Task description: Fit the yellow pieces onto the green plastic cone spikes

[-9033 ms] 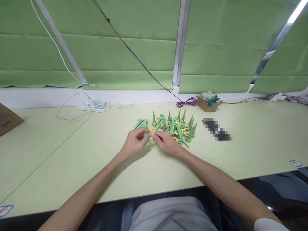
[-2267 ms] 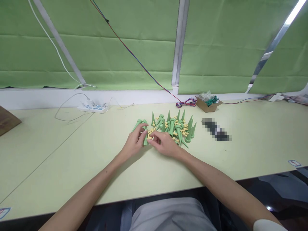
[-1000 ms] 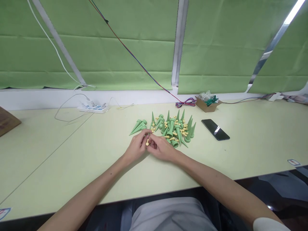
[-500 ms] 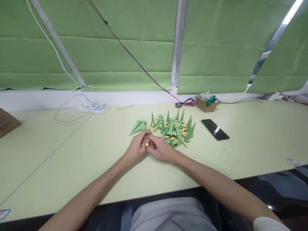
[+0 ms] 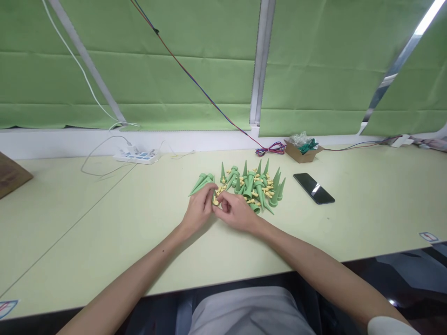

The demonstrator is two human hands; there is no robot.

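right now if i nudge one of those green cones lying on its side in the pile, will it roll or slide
Probably it rolls in a curve: each green cone tapers to a point, so it would likely pivot about its tip. They look like light moulded plastic, so they should shift easily. The pile is loosely heaped, so neighbours and small yellow pieces may scatter.

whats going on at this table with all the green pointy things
A person sits at a pale green table. The left hand and right hand meet over a green cone with a small yellow piece at its end. A pile of green cones and yellow pieces lies just behind, a phone to its right.
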